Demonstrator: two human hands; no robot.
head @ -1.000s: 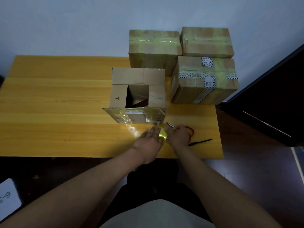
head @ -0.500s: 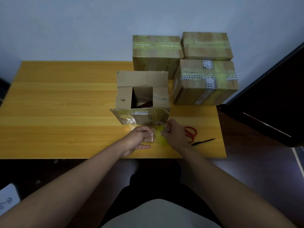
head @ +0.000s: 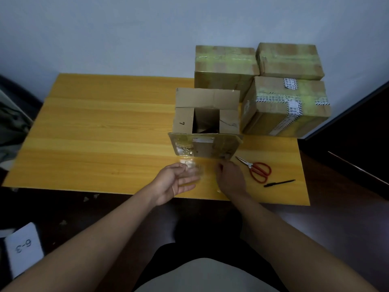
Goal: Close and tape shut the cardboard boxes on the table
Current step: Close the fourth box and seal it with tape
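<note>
Four cardboard boxes on a yellow wooden table [head: 105, 127]. One open box [head: 207, 114] stands near the front edge, its near flap [head: 205, 146] folded outward and down, covered in clear tape remnants; its far flap is upright and both side flaps are turned inward. Three taped boxes: one [head: 225, 68] behind the open box, one [head: 289, 60] at far right, one [head: 284, 108] just right of the open box. Left hand [head: 174, 182] palm-up in front of the near flap, fingers loosely curled, a clear strip of tape [head: 199, 171] at its fingertips; whether it pinches the strip cannot be told. Right hand [head: 230, 178] knuckles-up beside it, fingers bent at the strip's other end; grip unclear. Red-handled scissors [head: 255, 168] and a black pen [head: 280, 183] lie right of the right hand. White card [head: 24, 247] marked 6-3 lies on the floor.
</note>
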